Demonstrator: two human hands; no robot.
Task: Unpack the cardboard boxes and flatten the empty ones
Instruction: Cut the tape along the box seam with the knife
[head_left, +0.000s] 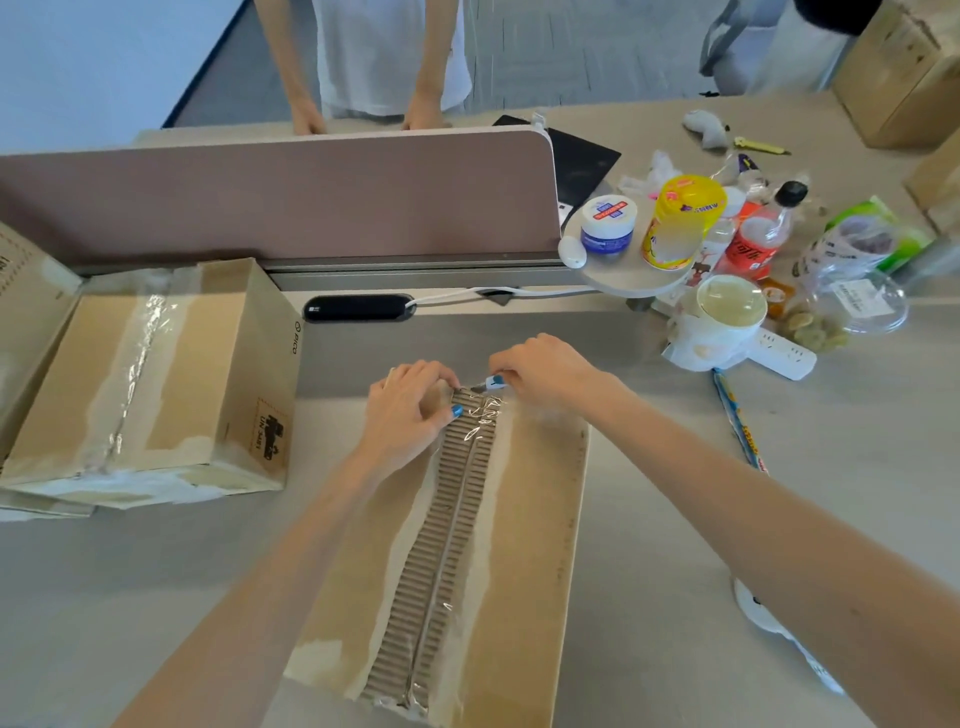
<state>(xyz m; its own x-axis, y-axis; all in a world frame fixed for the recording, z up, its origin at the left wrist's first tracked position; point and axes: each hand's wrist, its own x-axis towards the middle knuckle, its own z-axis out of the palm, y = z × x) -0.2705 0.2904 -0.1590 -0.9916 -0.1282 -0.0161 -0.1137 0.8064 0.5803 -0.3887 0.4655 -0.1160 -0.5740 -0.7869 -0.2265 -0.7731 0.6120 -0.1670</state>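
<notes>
A closed cardboard box (530, 519) lies in front of me, its top paper torn off along the centre seam so the corrugation shows. Clear tape (485, 410) still covers the far end of the seam. My right hand (540, 371) grips a small blue-and-white cutter (491, 384) with its blade at the far end of the seam. My left hand (410, 402) rests on the box top beside the seam, fingers curled at the far edge next to the blade. A second taped box (156, 374) sits to the left.
A pink desk divider (280, 192) stands behind the boxes, with a person standing beyond it. Jars, bottles, a cup and bags crowd the right side (727, 249). A white power strip (779, 356) and more boxes (904, 78) lie at the far right.
</notes>
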